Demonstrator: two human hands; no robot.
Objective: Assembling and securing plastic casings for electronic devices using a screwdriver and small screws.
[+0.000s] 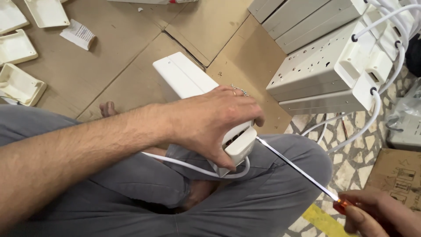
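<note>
My left hand grips the near end of a long white power strip that rests across my lap, thumb under its end cap. A white cable loops out from under that end. My right hand, at the bottom right corner, holds a screwdriver by its orange handle. The long metal shaft runs up and left, with its tip at the strip's end just beside my left fingers.
A stack of white power strips with cables stands at the upper right. Several white plastic covers lie at the left on cardboard sheets. A cardboard box sits at the right on patterned floor.
</note>
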